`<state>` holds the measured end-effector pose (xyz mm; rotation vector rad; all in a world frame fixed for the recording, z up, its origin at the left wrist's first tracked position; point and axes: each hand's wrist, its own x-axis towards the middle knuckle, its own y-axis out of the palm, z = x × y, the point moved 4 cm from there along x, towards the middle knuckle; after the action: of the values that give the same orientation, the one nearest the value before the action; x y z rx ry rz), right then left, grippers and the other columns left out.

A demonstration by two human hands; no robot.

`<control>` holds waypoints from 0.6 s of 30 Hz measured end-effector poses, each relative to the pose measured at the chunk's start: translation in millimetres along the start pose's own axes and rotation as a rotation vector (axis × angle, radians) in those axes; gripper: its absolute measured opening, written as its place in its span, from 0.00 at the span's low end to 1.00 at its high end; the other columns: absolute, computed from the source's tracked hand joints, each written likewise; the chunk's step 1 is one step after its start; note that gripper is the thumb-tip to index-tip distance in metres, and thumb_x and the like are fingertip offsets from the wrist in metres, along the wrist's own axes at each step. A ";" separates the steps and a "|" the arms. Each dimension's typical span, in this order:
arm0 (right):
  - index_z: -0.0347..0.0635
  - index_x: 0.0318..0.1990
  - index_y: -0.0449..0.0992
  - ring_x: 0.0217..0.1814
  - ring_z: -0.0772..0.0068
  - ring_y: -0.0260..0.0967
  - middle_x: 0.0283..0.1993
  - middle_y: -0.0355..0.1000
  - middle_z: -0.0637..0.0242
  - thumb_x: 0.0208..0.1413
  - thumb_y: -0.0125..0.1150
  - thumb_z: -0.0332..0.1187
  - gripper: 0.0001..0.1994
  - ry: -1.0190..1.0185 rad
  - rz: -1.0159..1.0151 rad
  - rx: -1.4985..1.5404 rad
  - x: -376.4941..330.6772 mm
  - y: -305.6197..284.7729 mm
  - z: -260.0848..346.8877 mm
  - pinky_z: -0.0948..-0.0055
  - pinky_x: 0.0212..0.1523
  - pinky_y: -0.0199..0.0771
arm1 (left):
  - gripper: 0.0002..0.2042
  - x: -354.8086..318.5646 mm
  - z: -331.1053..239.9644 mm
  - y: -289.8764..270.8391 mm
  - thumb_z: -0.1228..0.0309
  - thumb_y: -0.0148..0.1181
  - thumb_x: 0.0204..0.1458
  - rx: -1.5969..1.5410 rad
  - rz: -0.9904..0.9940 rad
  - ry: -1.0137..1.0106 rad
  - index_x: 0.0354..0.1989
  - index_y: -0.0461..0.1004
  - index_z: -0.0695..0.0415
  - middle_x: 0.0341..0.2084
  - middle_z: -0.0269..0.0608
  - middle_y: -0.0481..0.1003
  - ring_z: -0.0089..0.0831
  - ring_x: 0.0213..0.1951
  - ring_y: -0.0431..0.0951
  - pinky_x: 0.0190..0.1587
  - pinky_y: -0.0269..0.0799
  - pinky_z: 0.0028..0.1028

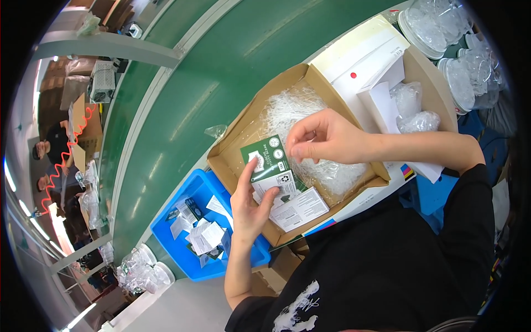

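My left hand (251,205) grips a small green-and-white printed carton (269,160) along its left side, over the near left of a shallow cardboard tray (232,138). My right hand (323,138) is just right of the carton, with fingers curled in and thumb against them; anything between the fingertips is too small to make out. Beneath both hands, the tray holds a pile of thin, clear and whitish strips (293,108). A white printed leaflet (300,210) lies at its near edge, beside the carton's lower end.
A blue bin (182,260) with folded leaflets and small cartons stands left of the tray. To the right, an open cardboard box (437,88) holds bubble-wrapped items (420,121). Clear lidded jars (423,33) stand at the far right. Behind runs a green conveyor (232,61); other people are at far left.
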<state>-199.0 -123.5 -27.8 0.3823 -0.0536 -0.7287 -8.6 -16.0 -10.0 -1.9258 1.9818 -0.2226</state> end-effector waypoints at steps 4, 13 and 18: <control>0.37 0.34 0.80 0.42 0.79 0.72 0.44 0.76 0.62 0.54 0.65 0.26 0.03 -0.197 0.150 -0.210 -3.1 7.3 6.3 0.77 0.43 0.73 | 0.24 -0.7 4.1 -5.4 0.85 0.67 0.45 0.093 -0.027 0.084 0.53 0.72 0.63 0.48 0.47 0.74 0.32 0.47 0.77 0.51 0.72 0.28; 0.37 0.36 0.78 0.36 0.81 0.74 0.35 0.76 0.66 0.58 0.61 0.28 0.04 0.085 0.023 0.029 -1.7 -2.1 -3.3 0.83 0.31 0.72 | 0.09 5.3 -16.0 -9.1 0.83 0.66 0.43 0.382 -0.224 0.411 0.34 0.79 0.59 0.39 0.46 0.76 0.37 0.44 0.77 0.47 0.73 0.29; 0.37 0.38 0.77 0.33 0.80 0.75 0.33 0.77 0.66 0.60 0.59 0.29 0.04 0.091 0.010 0.099 -0.4 -1.8 -2.1 0.83 0.26 0.71 | 0.12 -5.8 -3.5 -1.2 0.83 0.63 0.49 -0.092 -0.079 0.103 0.43 0.74 0.63 0.37 0.46 0.78 0.34 0.39 0.79 0.43 0.73 0.27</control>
<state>-200.1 -123.8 -30.4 0.5087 -0.0056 -0.7001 -8.8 -10.9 -5.4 -2.0928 2.0152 -0.2607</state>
